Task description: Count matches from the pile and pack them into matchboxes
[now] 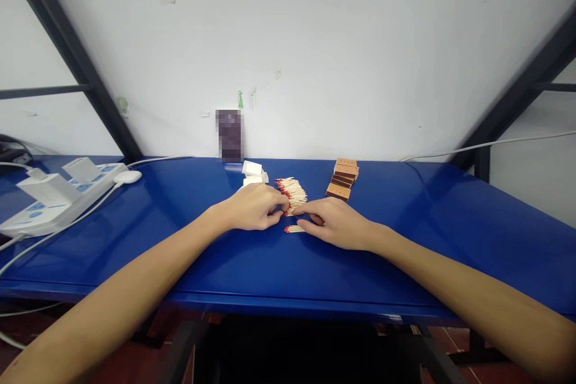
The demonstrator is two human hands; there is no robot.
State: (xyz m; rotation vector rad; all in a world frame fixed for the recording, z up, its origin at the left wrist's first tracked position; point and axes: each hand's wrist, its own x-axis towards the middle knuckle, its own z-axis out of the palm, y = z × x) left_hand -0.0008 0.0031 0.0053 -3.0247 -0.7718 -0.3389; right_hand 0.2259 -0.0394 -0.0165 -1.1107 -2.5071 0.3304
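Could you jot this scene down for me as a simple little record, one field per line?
Surface: blue table against a pale wall
Left hand: left hand, fingertips at the red-tipped side of the match pile
Right hand: right hand, index finger at the pile's near edge, thumb by a smaller match group
Beyond left hand: white trays, partly hidden
Beyond right hand: tan, dark-sided boxes, overlapping
Far left: power strip with white plugs
Unclear: exact match count
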